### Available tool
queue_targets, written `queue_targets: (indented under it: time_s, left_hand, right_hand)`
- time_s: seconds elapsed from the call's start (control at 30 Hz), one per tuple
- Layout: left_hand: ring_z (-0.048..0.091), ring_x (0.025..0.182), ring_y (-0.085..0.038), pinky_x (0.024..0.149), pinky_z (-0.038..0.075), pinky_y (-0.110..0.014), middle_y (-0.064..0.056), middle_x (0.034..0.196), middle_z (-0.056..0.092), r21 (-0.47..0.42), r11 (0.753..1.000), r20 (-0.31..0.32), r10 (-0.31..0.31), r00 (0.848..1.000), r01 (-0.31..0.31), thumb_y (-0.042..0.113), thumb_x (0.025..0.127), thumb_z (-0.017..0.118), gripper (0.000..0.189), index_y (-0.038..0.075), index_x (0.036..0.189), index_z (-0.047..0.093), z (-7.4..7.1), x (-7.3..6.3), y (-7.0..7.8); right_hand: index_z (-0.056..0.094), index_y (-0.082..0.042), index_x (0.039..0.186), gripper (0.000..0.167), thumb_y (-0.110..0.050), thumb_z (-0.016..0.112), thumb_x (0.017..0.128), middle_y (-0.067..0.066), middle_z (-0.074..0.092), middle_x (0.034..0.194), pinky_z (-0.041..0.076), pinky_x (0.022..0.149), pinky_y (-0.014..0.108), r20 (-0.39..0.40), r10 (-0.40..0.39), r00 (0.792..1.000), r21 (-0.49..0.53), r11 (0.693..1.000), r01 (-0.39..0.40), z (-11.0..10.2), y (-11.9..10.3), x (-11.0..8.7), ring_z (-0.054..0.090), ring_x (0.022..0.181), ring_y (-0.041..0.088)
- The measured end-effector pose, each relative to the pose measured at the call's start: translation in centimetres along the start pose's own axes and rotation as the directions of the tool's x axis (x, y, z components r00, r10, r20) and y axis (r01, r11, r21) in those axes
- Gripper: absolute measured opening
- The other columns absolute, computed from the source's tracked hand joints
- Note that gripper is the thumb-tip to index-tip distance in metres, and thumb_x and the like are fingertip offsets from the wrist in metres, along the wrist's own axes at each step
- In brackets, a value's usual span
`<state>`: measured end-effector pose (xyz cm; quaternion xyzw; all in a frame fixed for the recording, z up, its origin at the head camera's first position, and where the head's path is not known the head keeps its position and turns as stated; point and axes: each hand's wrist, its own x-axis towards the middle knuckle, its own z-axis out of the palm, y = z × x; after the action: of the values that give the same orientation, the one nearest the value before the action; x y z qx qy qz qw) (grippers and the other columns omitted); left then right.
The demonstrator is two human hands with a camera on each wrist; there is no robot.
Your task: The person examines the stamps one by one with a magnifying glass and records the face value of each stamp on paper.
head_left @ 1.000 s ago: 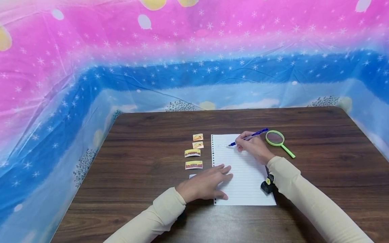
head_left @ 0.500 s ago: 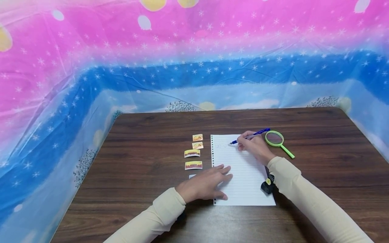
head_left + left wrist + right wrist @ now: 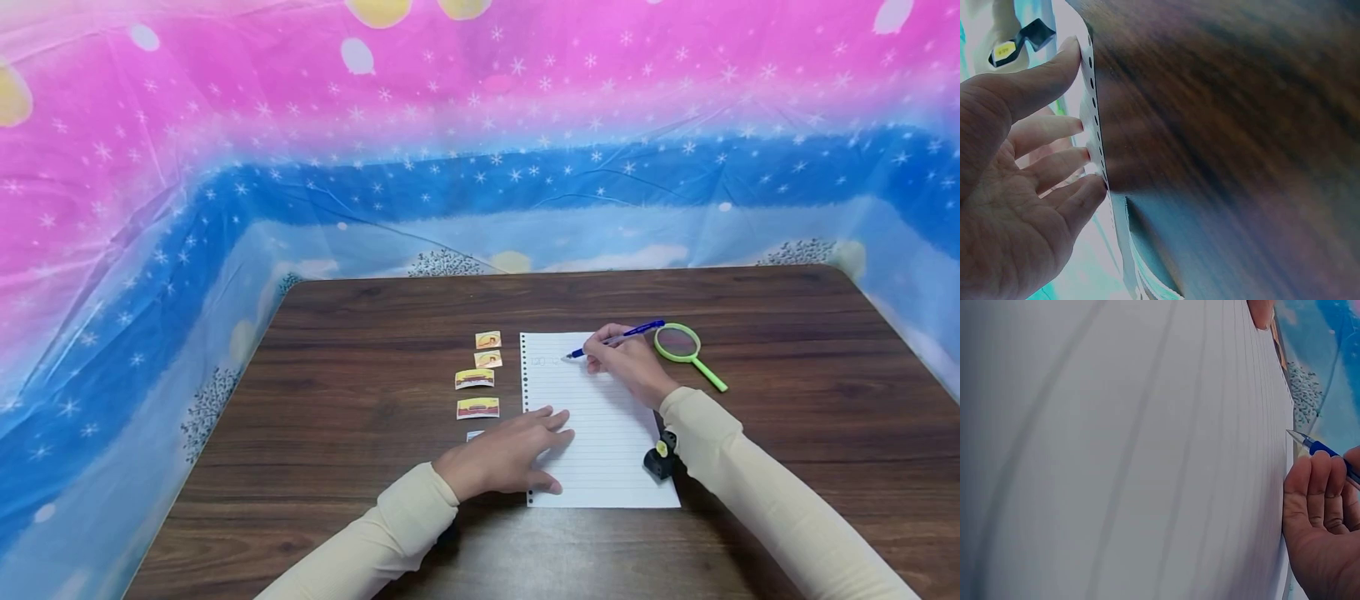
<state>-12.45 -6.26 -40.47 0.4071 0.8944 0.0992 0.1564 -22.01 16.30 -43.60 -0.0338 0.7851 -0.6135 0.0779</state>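
Only in head view: faint handwriting (image 3: 542,362)

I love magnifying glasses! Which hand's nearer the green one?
Right. The right hand is beside the magnifying glass; the left hand is farther, at the left edge of the paper.

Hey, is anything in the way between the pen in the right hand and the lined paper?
Nothing visible is. The right hand holds the pen with its tip at the paper, near the top. The left hand is lower down, at the left edge, and the magnifying glass lies off the sheet.
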Motion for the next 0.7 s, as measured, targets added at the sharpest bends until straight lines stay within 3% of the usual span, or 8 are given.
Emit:
queue_targets:
  time_s: [0.7]
  left_hand:
    - [0.032,0.148,-0.031,0.119,0.029,-0.033,-0.013,0.159,0.038,0.001,1.000,0.000,0.004,1.000,-0.004,0.038,0.090,0.077,0.068,0.009,0.147,0.054,-0.02,-0.01,-0.02]
  right_hand:
    - [0.056,0.001,0.100,0.023,-0.021,0.060,0.100,0.015,0.062,0.096,0.055,0.076,0.029,0.012,0.031,0.999,-0.042,0.999,-0.030,-0.27,-0.31,0.04,0.066,0.078,0.019]
